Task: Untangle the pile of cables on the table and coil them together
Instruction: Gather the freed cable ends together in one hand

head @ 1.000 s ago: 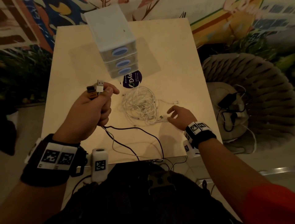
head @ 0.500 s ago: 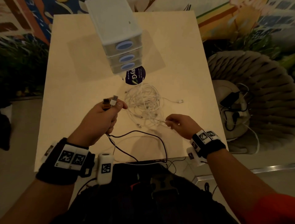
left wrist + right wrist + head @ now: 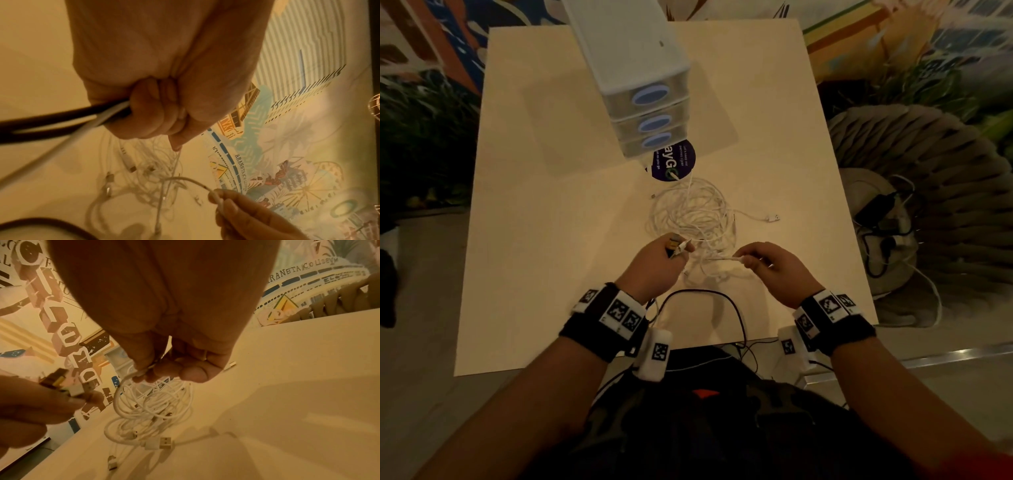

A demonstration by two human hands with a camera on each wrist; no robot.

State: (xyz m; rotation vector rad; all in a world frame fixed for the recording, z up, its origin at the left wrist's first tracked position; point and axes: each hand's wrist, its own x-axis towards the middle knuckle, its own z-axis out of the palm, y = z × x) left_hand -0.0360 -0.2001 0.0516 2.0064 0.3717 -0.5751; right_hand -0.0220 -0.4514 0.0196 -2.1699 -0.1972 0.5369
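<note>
Head: left hand [image 3: 654, 265] grips two plugs [image 3: 677, 245]; right hand [image 3: 774, 270] pinches a white cable [image 3: 726, 258] from the pile [image 3: 691, 216] mid-table [image 3: 551, 205].
Left wrist: fist closed round black and white leads [image 3: 61, 126].
Right wrist: the pinched cable loops into the tangle. Untangling is underway; next, draw that strand free gently.

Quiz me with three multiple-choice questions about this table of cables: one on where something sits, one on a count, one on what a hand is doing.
1. Where is the white cable pile?
A. near side of the drawer unit
B. on the floor
C. inside a drawer

2. How many drawers does the unit have?
A. one
B. three
C. five

3. What is the right hand doing?
A. lying flat
B. pinching a white cable
C. opening a drawer

Answers: 1 A, the pile lies on the table before the unit. 2 B, three blue handles. 3 B, its fingers pinch the cable.
</note>
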